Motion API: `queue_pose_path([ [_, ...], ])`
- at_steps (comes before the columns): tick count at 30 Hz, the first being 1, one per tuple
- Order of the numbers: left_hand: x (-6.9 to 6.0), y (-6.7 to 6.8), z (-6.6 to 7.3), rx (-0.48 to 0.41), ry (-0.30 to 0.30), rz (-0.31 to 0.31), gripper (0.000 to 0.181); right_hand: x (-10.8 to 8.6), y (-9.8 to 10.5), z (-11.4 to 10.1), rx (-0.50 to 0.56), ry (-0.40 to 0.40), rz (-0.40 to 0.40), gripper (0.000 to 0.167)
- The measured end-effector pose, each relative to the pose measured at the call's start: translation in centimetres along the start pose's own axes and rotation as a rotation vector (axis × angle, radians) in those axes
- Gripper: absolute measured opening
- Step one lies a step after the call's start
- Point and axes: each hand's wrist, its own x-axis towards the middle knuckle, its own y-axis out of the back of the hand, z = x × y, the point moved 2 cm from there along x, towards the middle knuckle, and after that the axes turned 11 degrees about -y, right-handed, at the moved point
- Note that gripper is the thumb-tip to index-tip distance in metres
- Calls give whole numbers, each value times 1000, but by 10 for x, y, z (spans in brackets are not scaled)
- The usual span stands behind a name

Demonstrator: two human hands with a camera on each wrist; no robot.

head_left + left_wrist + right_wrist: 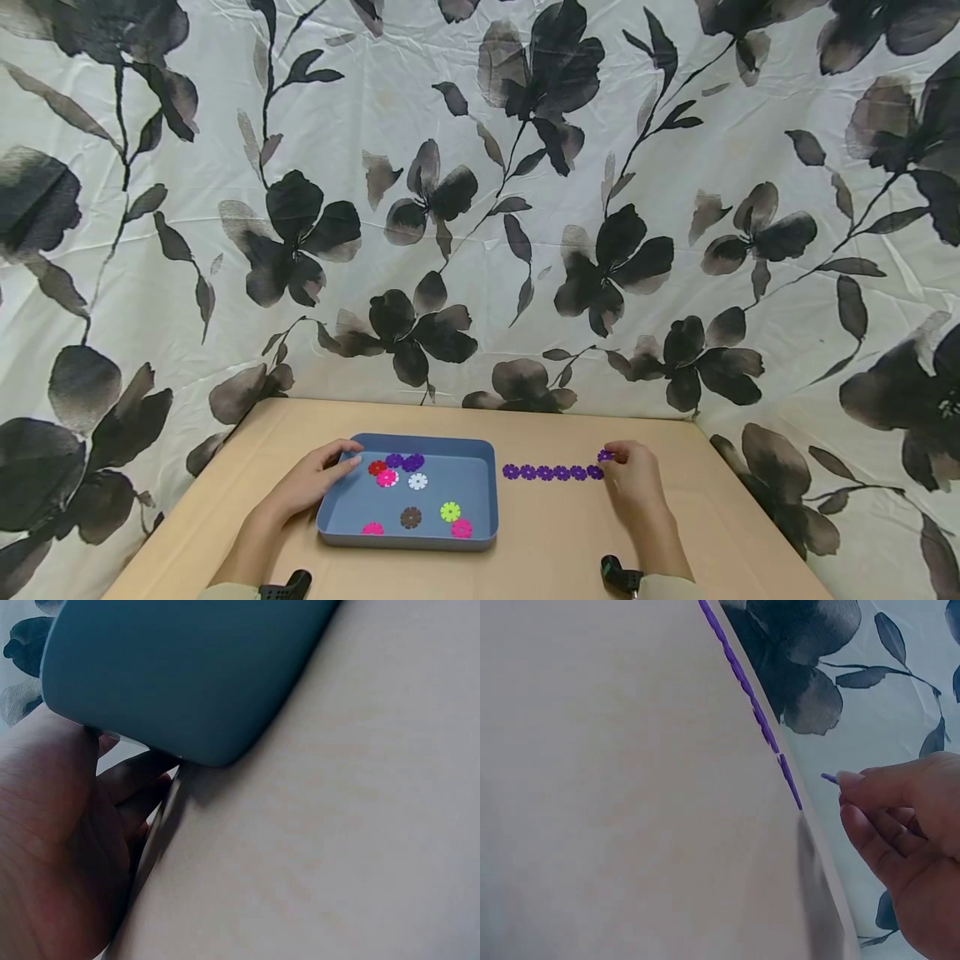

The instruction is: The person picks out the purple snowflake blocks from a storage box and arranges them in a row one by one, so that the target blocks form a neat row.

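A row of purple flower-shaped pieces (562,473) lies on the table right of the blue tray (407,537). Just above the row's right end, my right hand (636,479) pinches one purple piece (604,456) between thumb and finger; the right wrist view shows this piece (829,778) held off the table, apart from the row (748,686). My left hand (311,479) grips the tray's left rim, thumb on the edge; in the left wrist view the hand (60,825) reaches under the tray's side (172,682), its fingertips partly hidden.
Inside the tray lie loose flower pieces: purple (413,462), red (377,468), pink (461,528), white (417,481), brown (410,517) and lime green (450,512). A floral cloth (495,275) hangs behind the table's far edge (570,417).
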Motion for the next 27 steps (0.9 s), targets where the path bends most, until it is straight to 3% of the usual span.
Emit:
queue_pose_path([
  [12, 0, 0, 1, -8, 5, 4, 38, 7, 3, 12, -94, 11, -11, 27],
  [27, -3, 4, -1, -15, -14, -5, 38, -9, 5, 15, -109, -17, -16, 26],
])
